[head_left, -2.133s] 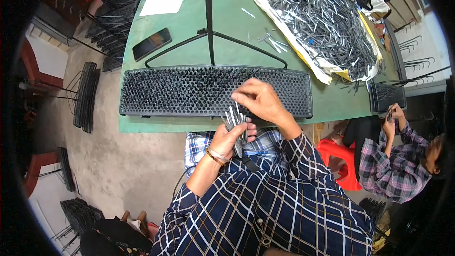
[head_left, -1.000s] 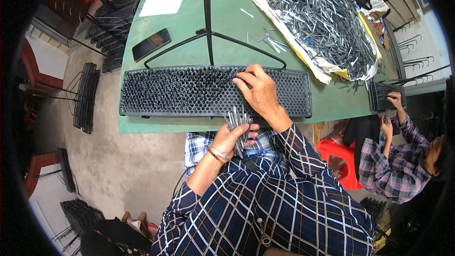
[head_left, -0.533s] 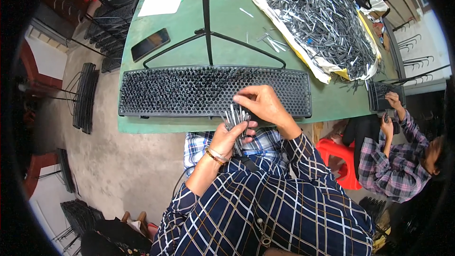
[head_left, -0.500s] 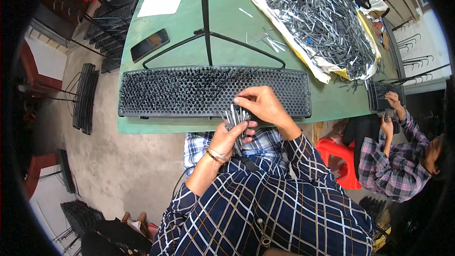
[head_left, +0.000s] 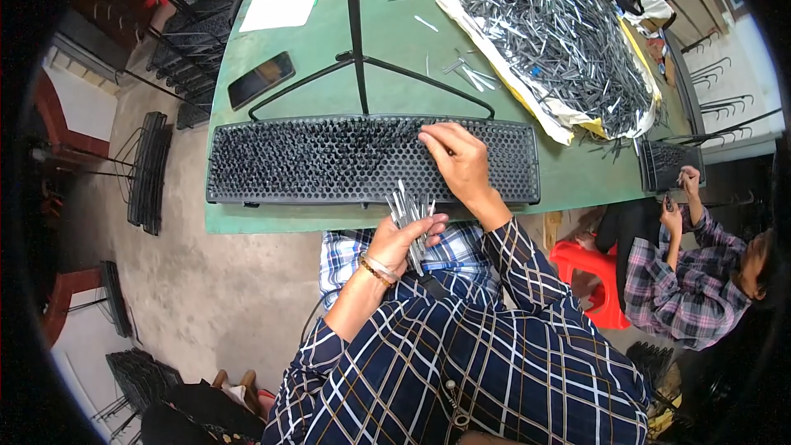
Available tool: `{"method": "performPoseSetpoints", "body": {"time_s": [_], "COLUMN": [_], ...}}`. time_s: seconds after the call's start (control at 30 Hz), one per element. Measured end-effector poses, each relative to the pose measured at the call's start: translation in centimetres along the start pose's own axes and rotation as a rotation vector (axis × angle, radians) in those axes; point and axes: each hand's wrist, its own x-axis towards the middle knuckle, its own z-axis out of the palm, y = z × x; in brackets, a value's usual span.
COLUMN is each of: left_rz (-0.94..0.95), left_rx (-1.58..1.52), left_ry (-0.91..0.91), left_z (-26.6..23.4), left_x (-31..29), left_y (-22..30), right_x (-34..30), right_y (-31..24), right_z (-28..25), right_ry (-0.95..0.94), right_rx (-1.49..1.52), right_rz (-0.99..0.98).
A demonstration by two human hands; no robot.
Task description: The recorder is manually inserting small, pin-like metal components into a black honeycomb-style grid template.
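A long black board full of holes (head_left: 507, 166) lies along the near edge of the table. Short dark pieces stand in its holes over the left and middle; toward the right the holes show bare. Below the board, my left hand (head_left: 397, 245) is closed round a bundle of thin grey and black strips (head_left: 409, 213), which fan out above the thumb. My right hand (head_left: 463, 166) is over the board, right of its middle, thumb and fingertips pinched together near the far rows. Whatever the pinch holds is too small and hidden to make out.
A black metal stand (head_left: 359, 58) rises behind the board. On the green table (head_left: 329, 21) lie a phone (head_left: 260, 80), white paper (head_left: 281, 5) and a sack heaped with strips (head_left: 560, 45). At right, another person (head_left: 688, 280) works at a similar board, near a red stool (head_left: 589, 280).
My right hand has moved from just above the bundle away to the far rows of the board. My left hand keeps the bundle almost where it was.
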Motion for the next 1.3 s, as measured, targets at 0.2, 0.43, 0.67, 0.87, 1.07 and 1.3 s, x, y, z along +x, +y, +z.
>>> {"method": "performPoseSetpoints", "body": {"time_s": [0.2,0.43,0.67,0.87,1.07,1.3], "left_rz": [-0.027,-0.018,-0.032,0.017,0.040,0.080], "left_rx": [-0.035,-0.113,-0.108,0.078,0.149,0.129], "left_ry": [0.009,0.002,-0.016,-0.038,-0.038,-0.040], "left_z": [-0.4,-0.4,-0.4,-0.4,-0.5,-1.0], "left_x": [0.2,0.0,-0.1,-0.2,-0.1,0.2], "left_y": [-0.4,-0.4,-0.2,0.0,0.1,0.0], "right_x": [-0.2,-0.3,-0.4,-0.1,0.1,0.6], "right_y": [-0.6,-1.1,-1.6,-3.4,-2.8,-2.3], "right_z": [-0.2,0.1,-0.1,-1.9,-1.8,-1.0], "right_ry": [-0.068,-0.098,-0.127,-0.661,-0.545,-0.526], "right_rx": [-0.252,-0.351,-0.347,0.190,0.512,0.439], "right_rz": [-0.162,-0.154,-0.103,0.296,0.642,0.640]}}
